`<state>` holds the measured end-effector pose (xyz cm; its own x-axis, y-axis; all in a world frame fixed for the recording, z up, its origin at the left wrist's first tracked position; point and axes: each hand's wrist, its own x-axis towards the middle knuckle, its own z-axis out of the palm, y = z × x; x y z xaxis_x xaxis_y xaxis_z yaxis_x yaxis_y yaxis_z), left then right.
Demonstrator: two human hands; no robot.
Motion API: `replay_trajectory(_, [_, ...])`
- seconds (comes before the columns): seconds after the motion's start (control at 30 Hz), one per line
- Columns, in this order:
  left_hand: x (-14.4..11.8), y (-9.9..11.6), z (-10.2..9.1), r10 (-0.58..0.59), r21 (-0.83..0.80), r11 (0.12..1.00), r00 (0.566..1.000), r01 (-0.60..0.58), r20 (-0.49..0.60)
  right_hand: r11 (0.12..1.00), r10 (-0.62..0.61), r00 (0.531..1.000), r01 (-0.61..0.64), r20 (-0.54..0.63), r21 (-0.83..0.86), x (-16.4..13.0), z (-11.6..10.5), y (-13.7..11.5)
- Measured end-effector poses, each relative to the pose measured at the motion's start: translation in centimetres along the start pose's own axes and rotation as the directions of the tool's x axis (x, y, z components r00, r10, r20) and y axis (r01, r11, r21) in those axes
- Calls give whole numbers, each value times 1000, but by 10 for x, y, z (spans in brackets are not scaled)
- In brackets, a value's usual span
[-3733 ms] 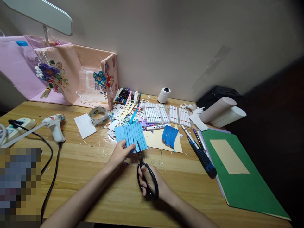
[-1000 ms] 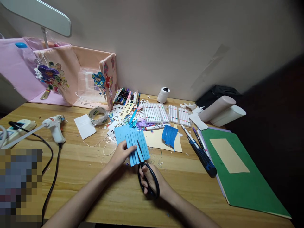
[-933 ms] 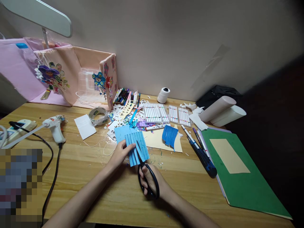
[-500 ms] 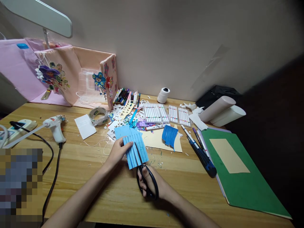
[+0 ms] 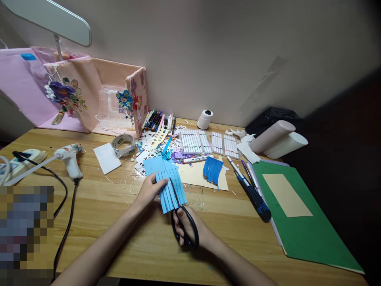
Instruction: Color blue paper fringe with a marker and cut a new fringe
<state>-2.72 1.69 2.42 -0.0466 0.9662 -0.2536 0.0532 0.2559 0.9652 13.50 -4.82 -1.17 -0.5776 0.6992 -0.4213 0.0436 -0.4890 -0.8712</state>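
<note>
My left hand pinches the left edge of a light blue sheet of paper, thumb on top. Dark lines run along the sheet, and slits split its near part into strips. In my right hand is a pair of black-handled scissors, fingers through the loops. Their blades lie along the paper, pointing away from me, a little apart. Beyond my left hand, another light blue piece of paper rests on the table. A darker blue paper piece lies on a cream sheet to the right.
Paper scraps and marker sets cover the table's back. On the left are a glue gun with its cable and a tape roll. To the right lie a utility knife and a green board.
The light blue sheet has shifted very slightly right in my left hand's grip. The scissor blades have drawn a little closer together, while both arms stay almost in place.
</note>
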Motion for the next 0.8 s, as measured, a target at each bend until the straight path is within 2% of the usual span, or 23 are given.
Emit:
replay_trajectory(0.23, [-2,2,3,-73,-16,997,997,74,36,999,-23,1000,23,2,27,-4,4,-11])
replay_trajectory(0.4, [-4,3,4,-76,-29,997,996,77,50,999,20,999,-18,-46,38,1,4,-1])
replay_trajectory(0.53, [-6,3,4,-119,-44,992,991,122,64,1000,6,999,-6,-44,5,2,1,6])
replay_trajectory(0.8, [-6,-1,6,-112,-76,990,990,119,92,999,-39,995,37,-88,-23,-3,6,-8])
